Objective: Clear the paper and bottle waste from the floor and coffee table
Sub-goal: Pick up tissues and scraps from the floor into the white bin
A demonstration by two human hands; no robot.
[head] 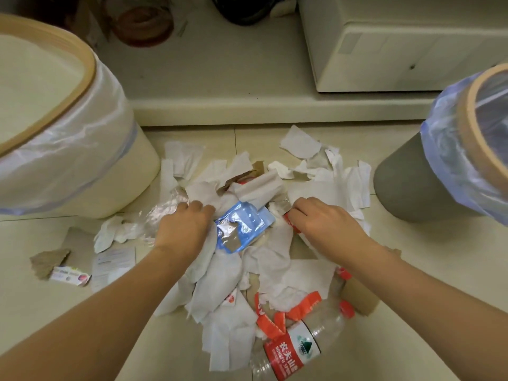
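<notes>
Both hands are down in the middle of a big paper pile (220,270) on the tiled floor (41,312). The left hand (182,228) has its fingers curled down into the tissue, bunching white paper right beside a blue plastic pouch (242,226); crinkled clear plastic (162,215) sits just past its knuckles. The right hand (324,222) is curled too, fingertips pinching at the edge of a clear bottle with a red label (291,224) that's mostly buried under tissue. Can't tell how firm either grip is, the fingertips are hidden in the mess.

Both forearms come in from the bottom corners, angled inward, palms down.

Further out: a clear water bottle (291,350) with a red and white label lies on its side at the near edge of the pile, torn red label strips just above it. A brown cardboard piece (360,295) pokes out on the right side of the pile. Left of the pile there's a torn cardboard scrap (48,261), a small printed box (70,276) and a leaflet (114,261).

A cream bin (82,160) with a clear liner stands at far left, a grey bin (428,171) with a bluish liner at far right. Behind the pile runs a low step (247,108) with a white appliance (398,42) on it.
</notes>
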